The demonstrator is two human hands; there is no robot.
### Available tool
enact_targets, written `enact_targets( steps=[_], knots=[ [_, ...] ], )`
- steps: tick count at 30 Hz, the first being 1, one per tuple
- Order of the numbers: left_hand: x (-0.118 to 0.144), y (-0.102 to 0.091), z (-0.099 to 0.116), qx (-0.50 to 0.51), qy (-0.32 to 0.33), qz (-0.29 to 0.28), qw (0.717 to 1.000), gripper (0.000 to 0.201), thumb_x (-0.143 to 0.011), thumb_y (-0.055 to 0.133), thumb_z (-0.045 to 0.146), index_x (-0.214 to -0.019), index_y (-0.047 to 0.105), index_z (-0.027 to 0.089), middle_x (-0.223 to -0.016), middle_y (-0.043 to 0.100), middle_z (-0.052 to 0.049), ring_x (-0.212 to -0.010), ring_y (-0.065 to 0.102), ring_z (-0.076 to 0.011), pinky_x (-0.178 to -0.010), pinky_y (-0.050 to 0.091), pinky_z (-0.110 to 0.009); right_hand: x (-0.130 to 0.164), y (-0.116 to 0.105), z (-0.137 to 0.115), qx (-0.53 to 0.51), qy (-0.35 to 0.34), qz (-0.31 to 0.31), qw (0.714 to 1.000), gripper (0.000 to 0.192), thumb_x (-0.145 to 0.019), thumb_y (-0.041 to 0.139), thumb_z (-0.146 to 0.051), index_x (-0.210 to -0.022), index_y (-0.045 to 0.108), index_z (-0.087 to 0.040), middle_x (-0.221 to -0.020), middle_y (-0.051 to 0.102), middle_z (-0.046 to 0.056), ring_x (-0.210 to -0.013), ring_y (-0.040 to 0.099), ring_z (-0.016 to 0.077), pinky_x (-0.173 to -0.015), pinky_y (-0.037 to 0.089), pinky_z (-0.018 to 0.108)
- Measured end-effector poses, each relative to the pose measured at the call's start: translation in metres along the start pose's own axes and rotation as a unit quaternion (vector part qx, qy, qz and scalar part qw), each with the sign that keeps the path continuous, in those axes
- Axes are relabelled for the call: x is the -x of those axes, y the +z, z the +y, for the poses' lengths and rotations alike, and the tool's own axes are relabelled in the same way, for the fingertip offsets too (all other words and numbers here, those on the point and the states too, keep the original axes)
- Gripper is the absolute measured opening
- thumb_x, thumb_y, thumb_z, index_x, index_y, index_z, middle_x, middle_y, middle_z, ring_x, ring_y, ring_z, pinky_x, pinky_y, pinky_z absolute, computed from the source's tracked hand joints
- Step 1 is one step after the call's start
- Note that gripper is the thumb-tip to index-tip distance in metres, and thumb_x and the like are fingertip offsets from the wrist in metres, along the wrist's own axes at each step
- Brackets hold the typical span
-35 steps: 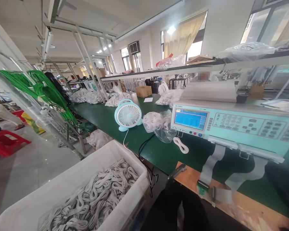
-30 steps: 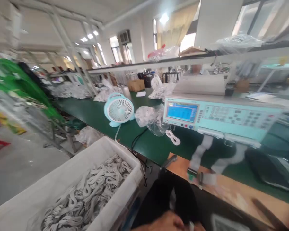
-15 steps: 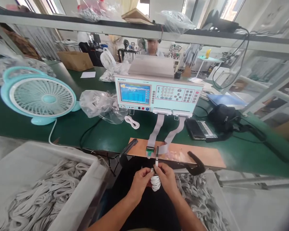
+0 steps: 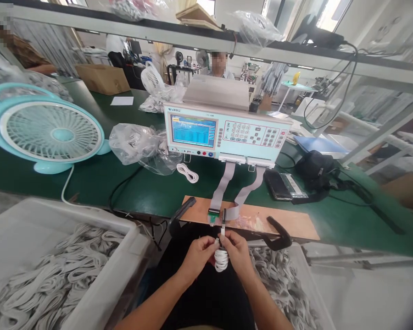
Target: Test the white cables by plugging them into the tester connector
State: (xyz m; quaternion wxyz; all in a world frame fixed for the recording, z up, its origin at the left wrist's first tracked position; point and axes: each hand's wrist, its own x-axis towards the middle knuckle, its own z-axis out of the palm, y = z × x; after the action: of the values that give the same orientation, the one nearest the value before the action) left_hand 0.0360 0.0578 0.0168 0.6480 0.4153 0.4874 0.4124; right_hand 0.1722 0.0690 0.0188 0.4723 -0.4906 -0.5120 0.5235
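Since half a second ago both hands have kept their place below the counter (image 4: 131, 192) edge, and the view has only tipped slightly, so the teal fan (image 4: 44, 130) sits a little further left. At far left a white bin (image 4: 89, 224) holds a heap of coiled white cables. Left hand (image 4: 198, 254) comes up from the lower middle, forearm angled inward, its fingers (image 4: 206, 242) closed on the upper left side of a small coiled white cable (image 4: 221, 260). That coil hangs between the two hands, just below the wooden board (image 4: 289, 222) clamped to the counter. Right hand (image 4: 239, 252) mirrors the left, its fingers (image 4: 229, 237) pinched on the cable's end just under the connector (image 4: 223, 220) at the board's front edge. Grey ribbon leads rise from the board to the teal tester (image 4: 227, 133). Another bin of cables (image 4: 282, 284) lies under the right forearm.
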Motion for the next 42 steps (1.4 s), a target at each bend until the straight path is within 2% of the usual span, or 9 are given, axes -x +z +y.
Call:
enact_targets(
  steps=[3, 6, 12, 22, 29, 32, 36, 39, 42],
  knots=[
    [-0.002, -0.007, 0.0, -0.047, 0.037, -0.036, 0.998, 0.028, -0.077, 0.059, 0.04, -0.071, 0.059, 0.013, -0.056, 0.054, 0.002, -0.048, 0.052, -0.0108, -0.047, 0.043, -0.021, 0.0, 0.001, 0.001, -0.027, 0.012, -0.003, 1.0, 0.022, -0.079, 0.062, -0.038, -0.075, 0.065, -0.017, -0.064, 0.055, 0.0, -0.06, 0.046, 0.0142, -0.057, 0.037, 0.025],
    [-0.003, -0.01, 0.001, -0.062, 0.043, -0.052, 0.996, 0.026, -0.079, 0.056, 0.039, -0.072, 0.058, 0.014, -0.057, 0.054, 0.002, -0.049, 0.053, -0.0115, -0.048, 0.044, -0.022, 0.0, 0.002, 0.003, -0.046, 0.013, -0.002, 0.999, 0.022, -0.078, 0.063, -0.038, -0.077, 0.065, -0.017, -0.066, 0.056, 0.0, -0.062, 0.047, 0.014, -0.058, 0.037, 0.025],
    [-0.003, -0.011, 0.009, -0.075, 0.04, -0.063, 0.994, 0.025, -0.08, 0.054, 0.038, -0.073, 0.057, 0.014, -0.06, 0.053, 0.003, -0.051, 0.052, -0.0112, -0.05, 0.044, -0.022, 0.001, 0.002, 0.0, -0.068, 0.031, -0.002, 0.997, 0.024, -0.078, 0.064, -0.04, -0.08, 0.065, -0.016, -0.064, 0.055, -0.001, -0.058, 0.045, 0.0127, -0.056, 0.036, 0.024],
    [-0.001, -0.015, 0.02, -0.159, 0.101, -0.062, 0.98, 0.03, -0.082, 0.05, 0.039, -0.062, 0.054, 0.017, -0.061, 0.05, 0.002, -0.053, 0.047, -0.0109, -0.049, 0.037, -0.021, 0.002, 0.003, -0.008, -0.03, 0.008, -0.001, 1.0, 0.024, -0.079, 0.062, -0.04, -0.081, 0.065, -0.017, -0.071, 0.059, 0.002, -0.067, 0.05, 0.0165, -0.064, 0.041, 0.027],
    [0.003, -0.019, 0.04, -0.248, 0.15, -0.118, 0.95, 0.035, -0.086, 0.043, 0.03, -0.056, 0.053, 0.018, -0.054, 0.049, 0.003, -0.052, 0.044, -0.0109, -0.052, 0.031, -0.023, 0.003, 0.007, -0.013, -0.143, 0.112, -0.002, 0.983, 0.028, -0.074, 0.068, -0.043, -0.071, 0.062, -0.015, -0.057, 0.05, -0.001, -0.051, 0.043, 0.0122, -0.05, 0.036, 0.024],
    [0.003, -0.017, 0.043, -0.236, 0.179, -0.09, 0.951, 0.033, -0.087, 0.042, 0.028, -0.059, 0.057, 0.017, -0.064, 0.053, 0.0, -0.062, 0.048, -0.0132, -0.059, 0.036, -0.023, 0.001, 0.009, -0.014, -0.179, 0.114, 0.004, 0.977, 0.026, -0.073, 0.07, -0.04, -0.071, 0.064, -0.015, -0.057, 0.051, -0.002, -0.051, 0.043, 0.011, -0.051, 0.035, 0.023],
    [0.001, -0.012, 0.034, -0.172, 0.206, -0.02, 0.963, 0.031, -0.087, 0.042, 0.028, -0.066, 0.061, 0.016, -0.083, 0.058, -0.006, -0.08, 0.055, -0.0174, -0.073, 0.041, -0.026, -0.001, 0.005, -0.013, -0.159, 0.093, -0.014, 0.983, 0.023, -0.076, 0.067, -0.039, -0.077, 0.066, -0.017, -0.065, 0.058, 0.0, -0.062, 0.05, 0.0143, -0.064, 0.041, 0.026],
    [0.0, -0.01, 0.026, -0.129, 0.179, 0.031, 0.975, 0.03, -0.088, 0.043, 0.031, -0.075, 0.065, 0.016, -0.084, 0.06, -0.006, -0.079, 0.056, -0.0184, -0.072, 0.042, -0.026, -0.003, 0.001, -0.012, -0.118, 0.08, -0.025, 0.99, 0.025, -0.079, 0.064, -0.042, -0.079, 0.067, -0.017, -0.068, 0.059, 0.001, -0.069, 0.054, 0.0177, -0.071, 0.042, 0.029],
    [-0.003, -0.008, 0.022, -0.105, 0.159, 0.052, 0.98, 0.03, -0.087, 0.044, 0.034, -0.077, 0.065, 0.016, -0.079, 0.062, -0.005, -0.073, 0.056, -0.0176, -0.068, 0.042, -0.026, -0.006, -0.002, -0.011, -0.097, 0.071, -0.028, 0.992, 0.026, -0.08, 0.062, -0.043, -0.078, 0.068, -0.017, -0.069, 0.06, 0.002, -0.071, 0.054, 0.0184, -0.072, 0.042, 0.03]
  ],
)
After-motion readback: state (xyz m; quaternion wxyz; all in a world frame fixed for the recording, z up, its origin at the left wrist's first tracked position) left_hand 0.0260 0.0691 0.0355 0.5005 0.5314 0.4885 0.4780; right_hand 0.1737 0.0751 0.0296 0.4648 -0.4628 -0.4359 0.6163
